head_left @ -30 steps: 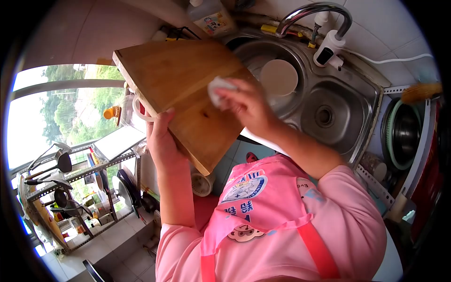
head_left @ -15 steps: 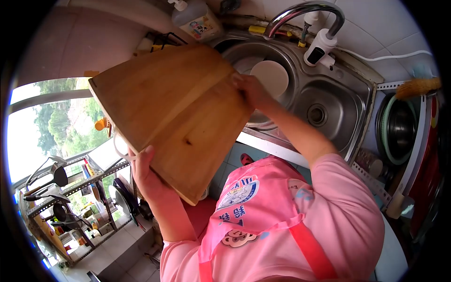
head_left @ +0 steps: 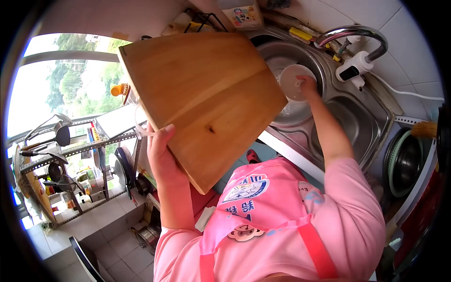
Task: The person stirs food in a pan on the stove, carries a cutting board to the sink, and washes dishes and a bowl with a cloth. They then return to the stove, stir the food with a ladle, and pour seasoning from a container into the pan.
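A large wooden cutting board [head_left: 206,98] is tilted up in front of me, left of the sink. My left hand [head_left: 162,141] is closed on its lower left edge, the thumb lying on the top face. A white cord loop [head_left: 140,117] hangs beside that hand at the board's edge. My right hand [head_left: 307,87] reaches into the round sink basin [head_left: 318,66], its fingers closed at the right side of a pale round bowl [head_left: 291,87]. Some of those fingers are hard to make out. The board's right corner hides part of the basin.
A chrome faucet [head_left: 347,30] arches over the sink's back edge. Right of the round basin is a smaller rectangular basin [head_left: 350,122]. A labelled plastic jug [head_left: 242,16] stands behind the board. A metal rack [head_left: 84,188] with pans and utensils is at the left.
My right hand has let go of the board and moved right, down to the bowl in the sink. My left hand still holds the board. The camera view has shifted.
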### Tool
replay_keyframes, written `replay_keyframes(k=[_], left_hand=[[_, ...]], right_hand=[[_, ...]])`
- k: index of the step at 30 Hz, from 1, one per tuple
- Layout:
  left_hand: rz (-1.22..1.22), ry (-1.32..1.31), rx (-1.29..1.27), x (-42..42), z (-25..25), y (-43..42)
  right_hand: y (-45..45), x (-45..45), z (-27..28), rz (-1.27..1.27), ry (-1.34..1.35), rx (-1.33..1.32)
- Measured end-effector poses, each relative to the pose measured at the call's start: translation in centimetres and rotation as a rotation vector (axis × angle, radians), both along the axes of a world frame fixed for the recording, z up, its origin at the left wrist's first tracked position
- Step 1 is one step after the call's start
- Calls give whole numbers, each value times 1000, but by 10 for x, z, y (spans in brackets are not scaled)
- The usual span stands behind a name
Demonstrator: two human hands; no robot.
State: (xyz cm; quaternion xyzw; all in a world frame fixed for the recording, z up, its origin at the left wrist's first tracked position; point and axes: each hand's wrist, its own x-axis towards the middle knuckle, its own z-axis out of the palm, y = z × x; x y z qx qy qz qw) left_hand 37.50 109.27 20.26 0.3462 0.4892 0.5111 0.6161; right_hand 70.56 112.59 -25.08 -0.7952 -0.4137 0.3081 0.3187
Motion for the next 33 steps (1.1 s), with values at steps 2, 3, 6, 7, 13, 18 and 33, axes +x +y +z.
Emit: replay_keyframes(k=[2,3,6,7,13,18,33], left_hand=[[-24,-11,-27,0,0,5],[-26,-12,-20,1,0,8],[-17,-1,-42,11,-1,12],[-25,-1,-45,14,-1,12],[-68,-121,-148,18,-13,18],[-64,1,-41,38,2,4],[0,6,36,-15,3,-3]], right_hand=[[-6,-4,56,-206,726,108],[-11,-20,99,-180,749,226],[-27,-80,250,-33,823,490],[-28,-95,277,138,745,753],[-26,-173,378,451,274,1152],[-5,-172,317,446,254,1146],[-7,-21,6,225,-583,369]])
